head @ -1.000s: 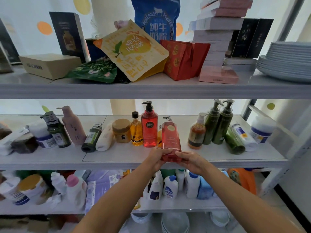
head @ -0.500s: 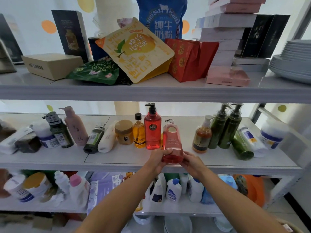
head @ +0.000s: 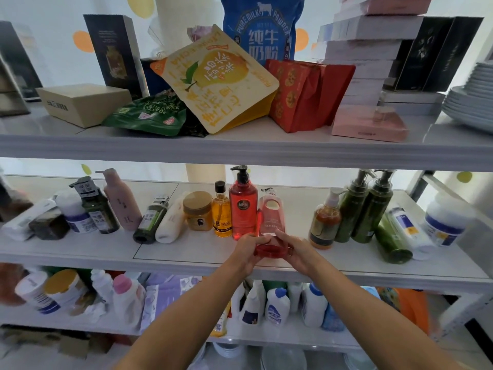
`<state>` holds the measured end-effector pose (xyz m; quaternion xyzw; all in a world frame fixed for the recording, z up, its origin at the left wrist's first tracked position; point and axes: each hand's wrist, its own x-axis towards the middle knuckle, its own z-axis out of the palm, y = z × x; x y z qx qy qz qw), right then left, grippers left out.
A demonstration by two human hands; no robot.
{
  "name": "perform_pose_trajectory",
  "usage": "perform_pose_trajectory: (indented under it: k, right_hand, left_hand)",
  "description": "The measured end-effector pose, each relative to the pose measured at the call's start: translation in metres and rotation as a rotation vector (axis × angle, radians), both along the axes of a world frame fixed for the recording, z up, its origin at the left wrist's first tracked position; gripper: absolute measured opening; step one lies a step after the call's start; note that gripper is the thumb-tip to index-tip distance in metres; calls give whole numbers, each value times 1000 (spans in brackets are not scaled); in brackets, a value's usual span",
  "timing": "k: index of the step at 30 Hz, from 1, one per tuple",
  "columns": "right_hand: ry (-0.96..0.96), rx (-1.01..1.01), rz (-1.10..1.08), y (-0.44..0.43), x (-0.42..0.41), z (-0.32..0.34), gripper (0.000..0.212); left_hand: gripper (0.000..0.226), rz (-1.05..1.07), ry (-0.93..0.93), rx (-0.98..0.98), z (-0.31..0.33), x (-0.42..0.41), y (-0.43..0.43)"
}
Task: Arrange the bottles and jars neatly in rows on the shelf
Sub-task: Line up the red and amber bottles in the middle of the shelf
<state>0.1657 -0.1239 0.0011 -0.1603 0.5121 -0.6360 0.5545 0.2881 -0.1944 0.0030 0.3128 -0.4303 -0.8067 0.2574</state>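
A pink-red clear bottle stands on the middle shelf, just right of a taller red pump bottle. My left hand and my right hand both clasp its base from either side. Left of the red pump bottle stand an amber bottle and a gold-lidded jar. A dark green bottle and a white bottle lie on their sides further left. To the right stand a brown pump bottle and two green pump bottles.
A green bottle and a white tube lie at the right end beside a white tub. A pink bottle and several jars crowd the left end. The top shelf holds bags, boxes and plates. The lower shelf holds white bottles.
Both hands have pushed the pink-red bottle a little further back on the shelf, closer beside the red pump bottle. The view has shifted slightly.
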Motion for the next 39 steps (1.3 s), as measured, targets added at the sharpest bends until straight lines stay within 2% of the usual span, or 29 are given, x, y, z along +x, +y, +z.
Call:
perform_pose_trajectory:
  k: [3,10,17,20,22,27,31,34,39]
  right_hand:
    - [4,17,8,-5,-1,6,14]
    - [37,149,-85,-12,-6,11,11]
    - [56,173,-113,0,-23,16,16]
    - [86,156,-123,5,-31,19,32]
    - [87,135,-125,7,-35,22,36]
    - [18,58,-119,0,-32,35,29]
    - [39,79,-91,-11,-24,40,28]
    - [56,104,-89,-16,-20,38,32]
    - [38,109,-75,-20,-19,33,25]
  left_hand:
    - [13,-3,-6,-27,0,-1,-4]
    - [13,-48,-57,-43,4,-9,-10]
    - [19,-150,-38,4,-1,-29,1]
    - [29,-170,-76,-39,-2,-38,4]
    - [33,-157,-118,-85,-2,-43,5]
    - [34,-38,-167,-178,3,-47,-4]
    - [46,60,-204,-199,-3,-42,-15]
    - [39,25,-178,-178,-4,-36,-17]
    - [39,-10,-138,-156,-5,-34,-17]
